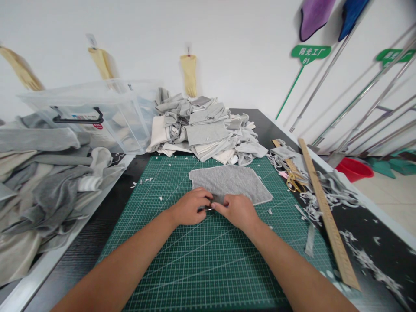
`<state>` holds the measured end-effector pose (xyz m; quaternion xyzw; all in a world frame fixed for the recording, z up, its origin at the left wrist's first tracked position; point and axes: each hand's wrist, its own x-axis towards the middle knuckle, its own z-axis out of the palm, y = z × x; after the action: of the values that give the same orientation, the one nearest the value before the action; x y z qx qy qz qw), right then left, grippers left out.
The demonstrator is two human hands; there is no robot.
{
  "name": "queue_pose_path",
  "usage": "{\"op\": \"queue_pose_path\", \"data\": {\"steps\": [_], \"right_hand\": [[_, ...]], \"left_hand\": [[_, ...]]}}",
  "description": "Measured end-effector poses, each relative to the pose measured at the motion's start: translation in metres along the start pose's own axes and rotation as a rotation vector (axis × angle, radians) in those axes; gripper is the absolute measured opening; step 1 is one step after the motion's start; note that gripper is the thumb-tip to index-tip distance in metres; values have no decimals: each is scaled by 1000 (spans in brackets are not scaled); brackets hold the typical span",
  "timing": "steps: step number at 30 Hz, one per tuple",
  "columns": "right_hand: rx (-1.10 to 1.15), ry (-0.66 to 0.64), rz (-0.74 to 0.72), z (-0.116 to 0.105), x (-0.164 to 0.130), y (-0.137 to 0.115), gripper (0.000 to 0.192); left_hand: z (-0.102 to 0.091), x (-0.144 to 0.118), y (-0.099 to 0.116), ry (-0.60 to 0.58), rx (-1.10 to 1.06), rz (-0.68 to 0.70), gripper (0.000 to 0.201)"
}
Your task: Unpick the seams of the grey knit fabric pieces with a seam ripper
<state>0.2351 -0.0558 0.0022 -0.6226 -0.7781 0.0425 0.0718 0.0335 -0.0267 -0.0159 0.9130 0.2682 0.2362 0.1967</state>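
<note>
Both hands down on mat, meeting at near edge of grey cloth. Left hand curled, fingers closed over the near hem. Right hand just beside it, fingers pinched on the same hem; something small and metallic between the two, too small to identify. Cloth flat, unfolded, mid-mat, edges look already cut. Probably early on this piece: no fold or fresh cut line visible. Trimmings scattered on mat and tabletop. Right of mat: ruler, scissors, untouched. Beyond: scrap pile, large, apparently unprocessed. Left: fabric heap, clear bin.
</note>
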Motion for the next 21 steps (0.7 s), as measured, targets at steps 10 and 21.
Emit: {"op": "queue_pose_path", "data": {"steps": [10, 21], "right_hand": [[0, -7, -6, -1, 1, -4, 57], [-46, -35, -17, 1, 4, -3, 56]], "left_hand": [[-1, 0, 2, -7, -5, 4, 29], [-2, 0, -1, -24, -25, 6, 35]]}}
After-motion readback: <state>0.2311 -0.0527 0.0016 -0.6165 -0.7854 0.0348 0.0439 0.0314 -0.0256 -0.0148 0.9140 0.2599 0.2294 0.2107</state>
